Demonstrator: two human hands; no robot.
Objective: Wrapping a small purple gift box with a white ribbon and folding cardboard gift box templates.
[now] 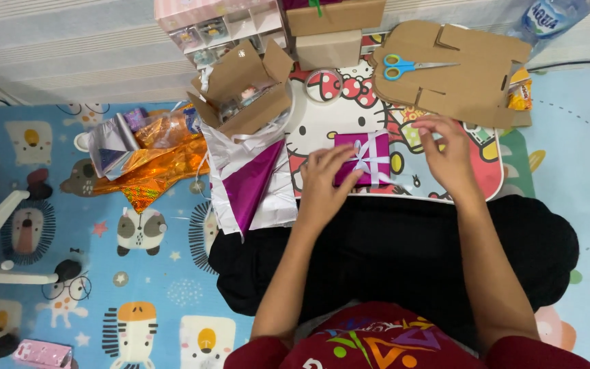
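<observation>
Lap: person seated on a cartoon play mat [145, 273], black cloth over the knees, red sleeves at the bottom edge.
Left hand [326, 184]: lies flat on the near-left corner of the magenta gift box [363, 158], fingers loosely spread and pressing on it, not curled round it.
Right hand [448, 154]: hovers just right of the box, fingers half-curled and parted, gripping nothing, clear of the wrapping.
Gift box: small, magenta, tied crosswise with white ribbon [365, 161]; sits on the cartoon-cat lap table [493, 184], near its front edge, between the two hands.
Left of table: magenta and silver wrapping sheets [250, 184], then crumpled orange foil [148, 174].
Further back: tape roll [322, 85], open cardboard box [247, 89], flat cardboard cutout [459, 75] with blue-handled scissors [411, 66] lying on it.
</observation>
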